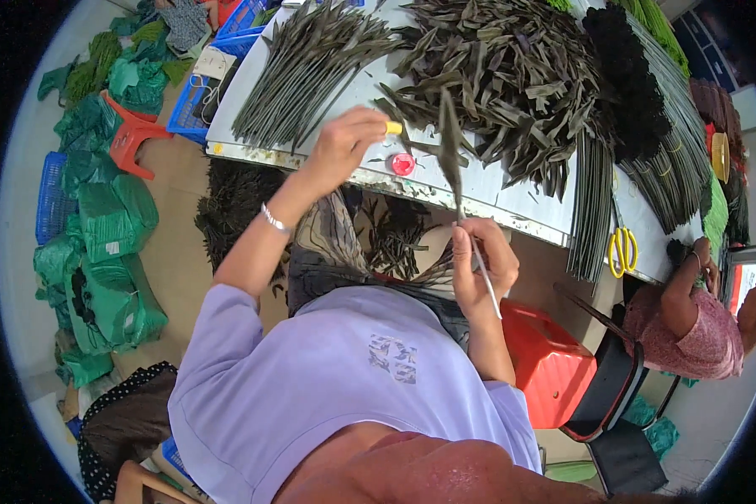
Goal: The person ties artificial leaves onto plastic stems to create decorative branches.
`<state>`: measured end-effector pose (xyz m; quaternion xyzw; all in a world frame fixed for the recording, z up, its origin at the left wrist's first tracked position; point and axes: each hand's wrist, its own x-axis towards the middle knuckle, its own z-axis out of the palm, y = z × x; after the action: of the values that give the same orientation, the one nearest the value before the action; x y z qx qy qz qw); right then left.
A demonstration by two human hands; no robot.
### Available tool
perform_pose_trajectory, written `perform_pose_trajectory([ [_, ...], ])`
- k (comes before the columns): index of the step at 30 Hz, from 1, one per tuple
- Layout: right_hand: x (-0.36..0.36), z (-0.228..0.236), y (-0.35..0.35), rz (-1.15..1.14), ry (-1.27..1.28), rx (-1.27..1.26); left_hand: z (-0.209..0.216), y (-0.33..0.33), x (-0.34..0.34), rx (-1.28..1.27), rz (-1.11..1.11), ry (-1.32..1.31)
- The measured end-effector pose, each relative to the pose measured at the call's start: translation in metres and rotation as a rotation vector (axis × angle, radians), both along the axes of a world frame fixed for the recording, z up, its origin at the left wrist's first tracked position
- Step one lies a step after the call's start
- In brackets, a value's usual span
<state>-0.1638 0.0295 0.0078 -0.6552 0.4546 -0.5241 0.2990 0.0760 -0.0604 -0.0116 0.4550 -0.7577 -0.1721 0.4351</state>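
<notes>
Gripping a pale stem (484,275) low, the right hand (489,259) seemingly leaves its dark leaf (450,143) exposed at the table (226,126), as the left hand (344,144) pinches a small yellow object (393,128) near a red pot (403,164) apparently set within easy reach.

Holding a long dark leaf (450,147) upright by its stem in the right hand (485,262), at the near edge of the white worktable (519,204). Pinching a small yellow piece (393,128) in the left hand (349,141) above the table. On that table: open red pot (403,164) in front, bundled leaf stems (307,80) at left, heaped dark leaves (504,76) behind, yellow-handled scissors (622,252) near right.
</notes>
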Motion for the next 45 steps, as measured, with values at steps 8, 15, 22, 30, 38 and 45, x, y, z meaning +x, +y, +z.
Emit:
perform_pose_trajectory([
  [8,-0.015,-0.008,0.006,-0.095,-0.116,0.043,-0.001,-0.054,0.013,-0.209,-0.185,-0.526],
  [15,-0.007,-0.001,-0.008,0.011,-0.323,0.234,0.023,-0.021,0.009,0.259,-0.057,0.351],
  [22,0.042,0.013,-0.018,-0.083,-0.105,0.031,0.022,0.049,-0.040,0.495,-0.183,1.078],
  [30,0.060,0.001,-0.015,-0.165,-0.013,-0.103,0.014,0.071,-0.066,0.316,-0.119,1.091],
  [38,0.055,-0.001,-0.014,-0.232,0.006,-0.157,0.003,0.085,-0.060,0.527,-0.147,1.308],
  [45,0.060,0.003,-0.009,-0.151,0.120,-0.335,0.005,0.092,-0.062,0.704,-0.137,1.257],
])
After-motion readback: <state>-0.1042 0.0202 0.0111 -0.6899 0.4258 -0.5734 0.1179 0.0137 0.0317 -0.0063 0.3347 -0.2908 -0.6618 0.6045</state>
